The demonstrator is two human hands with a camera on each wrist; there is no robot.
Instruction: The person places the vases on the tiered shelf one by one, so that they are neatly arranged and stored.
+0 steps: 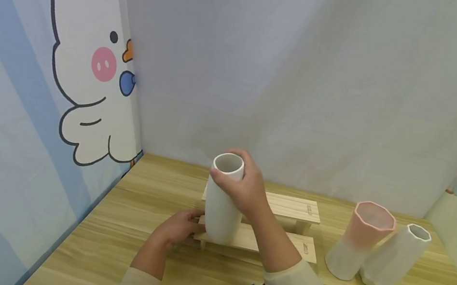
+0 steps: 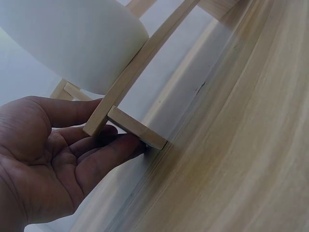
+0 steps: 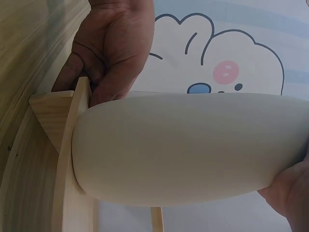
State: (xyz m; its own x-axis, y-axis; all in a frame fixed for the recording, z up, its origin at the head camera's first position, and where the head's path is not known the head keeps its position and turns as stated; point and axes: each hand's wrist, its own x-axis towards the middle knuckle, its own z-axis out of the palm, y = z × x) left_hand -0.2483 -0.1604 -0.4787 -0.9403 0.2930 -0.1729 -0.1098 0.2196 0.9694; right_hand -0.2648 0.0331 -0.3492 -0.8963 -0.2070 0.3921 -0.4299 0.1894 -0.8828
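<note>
In the head view my right hand (image 1: 246,184) grips a tall smooth white vase (image 1: 221,214) near its rim, thumb at the front. The vase stands upright at the left part of the lower step of a two-step wooden stand (image 1: 291,208). My left hand (image 1: 176,228) holds the left end of that lower step. Seen from the left wrist, the thumb lies over the plank end (image 2: 99,118) and the fingers are curled beneath it, beside the leg. In the right wrist view the vase's base (image 3: 91,150) meets the plank.
To the right of the stand, a pink-and-white vase (image 1: 366,235) and a white faceted vase (image 1: 396,258) stand close together on the wood-grain table (image 1: 109,242). A pale curtain (image 1: 308,76) hangs behind, and a cartoon-printed cloth (image 1: 76,67) borders the left side.
</note>
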